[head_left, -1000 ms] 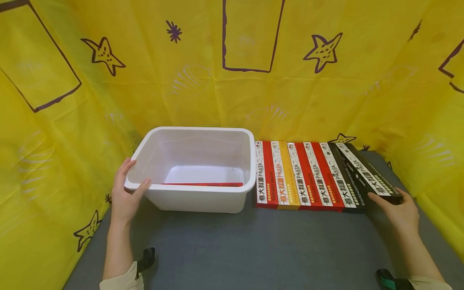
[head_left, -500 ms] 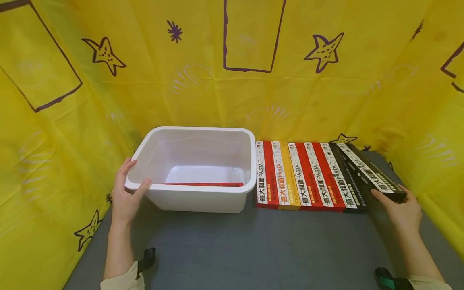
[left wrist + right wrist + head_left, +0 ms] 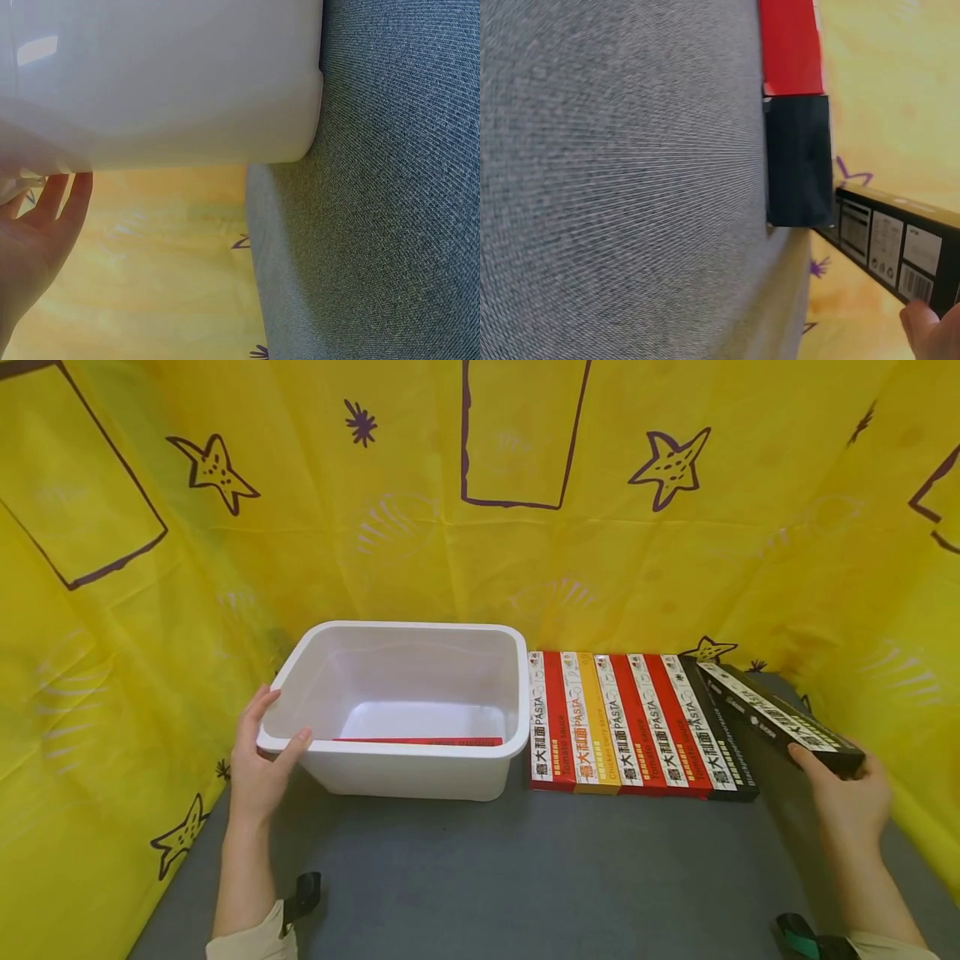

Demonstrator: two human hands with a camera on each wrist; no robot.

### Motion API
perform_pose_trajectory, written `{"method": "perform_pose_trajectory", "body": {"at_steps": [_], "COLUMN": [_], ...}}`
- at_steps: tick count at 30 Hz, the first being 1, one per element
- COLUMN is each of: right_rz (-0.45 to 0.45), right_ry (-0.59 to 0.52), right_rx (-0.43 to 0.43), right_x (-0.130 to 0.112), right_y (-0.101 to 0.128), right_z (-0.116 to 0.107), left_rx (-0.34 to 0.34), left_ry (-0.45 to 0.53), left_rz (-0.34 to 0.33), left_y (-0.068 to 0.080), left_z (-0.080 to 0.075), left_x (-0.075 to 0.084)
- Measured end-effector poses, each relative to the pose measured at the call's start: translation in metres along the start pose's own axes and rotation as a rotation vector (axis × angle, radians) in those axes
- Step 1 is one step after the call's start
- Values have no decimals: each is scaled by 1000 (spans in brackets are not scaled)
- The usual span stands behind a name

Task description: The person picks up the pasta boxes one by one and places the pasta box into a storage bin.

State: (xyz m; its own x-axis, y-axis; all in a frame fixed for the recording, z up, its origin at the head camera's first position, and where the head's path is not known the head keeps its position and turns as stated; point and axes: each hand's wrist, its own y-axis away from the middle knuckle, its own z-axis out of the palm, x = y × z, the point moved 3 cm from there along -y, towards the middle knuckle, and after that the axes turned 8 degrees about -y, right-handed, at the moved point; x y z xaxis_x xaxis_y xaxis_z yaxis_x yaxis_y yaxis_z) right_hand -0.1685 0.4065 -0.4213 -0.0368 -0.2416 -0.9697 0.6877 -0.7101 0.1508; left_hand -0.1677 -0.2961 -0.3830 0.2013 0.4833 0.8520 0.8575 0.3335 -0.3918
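In the head view, my right hand (image 3: pixel 855 797) grips the near end of a black pasta box (image 3: pixel 780 714). This box slants, its near end raised and swung right, while its far end stays by the row. The right wrist view shows the barcode side of the black pasta box (image 3: pixel 900 251) and part of my thumb (image 3: pixel 922 326). My left hand (image 3: pixel 262 756) holds the front-left corner of a white plastic bin (image 3: pixel 420 774), thumb on the front rim and fingers at the left side. Inside the bin, the edge of a red box (image 3: pixel 420 742) shows above the front rim.
Right of the bin lies a row of pasta boxes: several red ones (image 3: pixel 630 722), a yellow one (image 3: pixel 592 718) and a black one (image 3: pixel 708 727) at its right end. They rest on a grey cloth-covered table (image 3: pixel 525 868). Yellow patterned cloth (image 3: pixel 480 560) hangs behind and at both sides.
My right hand has moved right, with the black pasta box's near end swinging away from the row and its side turning more into view. The left hand and bin have hardly moved.
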Motion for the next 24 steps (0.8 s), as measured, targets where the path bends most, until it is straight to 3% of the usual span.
{"method": "perform_pose_trajectory", "body": {"at_steps": [6, 14, 24], "right_rz": [-22, -120, -221], "right_ry": [-145, -196, -440], "right_rx": [24, 60, 37], "right_x": [-8, -12, -27], "right_y": [5, 11, 23], "right_z": [1, 4, 9], "left_rx": [-2, 1, 2], "left_ry": [7, -10, -12], "left_rz": [-1, -7, -24], "left_y": [0, 1, 1], "left_z": [0, 0, 1], "left_x": [1, 0, -1]}}
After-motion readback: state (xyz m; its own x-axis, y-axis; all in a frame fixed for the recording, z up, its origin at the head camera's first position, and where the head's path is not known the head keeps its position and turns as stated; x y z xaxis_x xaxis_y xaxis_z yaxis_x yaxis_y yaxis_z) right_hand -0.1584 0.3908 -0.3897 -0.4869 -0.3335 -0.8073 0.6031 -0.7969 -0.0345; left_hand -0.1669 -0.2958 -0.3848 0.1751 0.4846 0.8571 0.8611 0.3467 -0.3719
